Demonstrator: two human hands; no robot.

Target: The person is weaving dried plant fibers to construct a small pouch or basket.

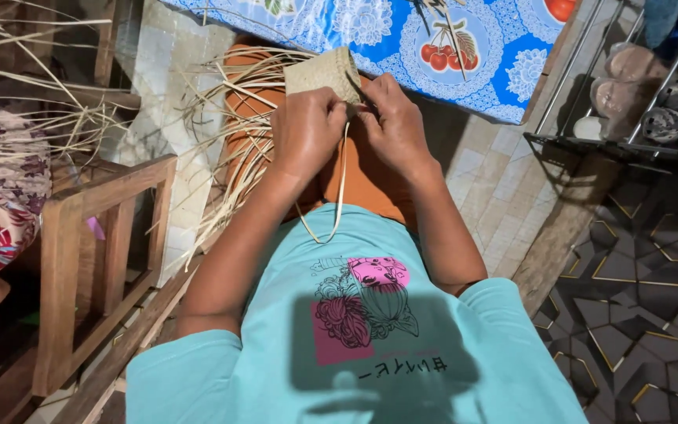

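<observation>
A small pale woven mat piece (319, 72) of flat straw strips rests over my lap. My left hand (305, 129) grips its near edge, fingers curled over the weave. My right hand (392, 122) pinches the piece's right corner beside the left hand. One loose straw strip (337, 206) hangs from between my hands and curls down over my turquoise shirt. Many unwoven strip ends (233, 118) fan out leftward from the woven part.
A wooden chair frame (92, 259) stands at my left. A blue cloth (402, 35) with fruit and flower print lies ahead. A metal shoe rack (629, 102) with footwear is at the right. More loose straw (25, 102) lies at far left, over patterned fabric.
</observation>
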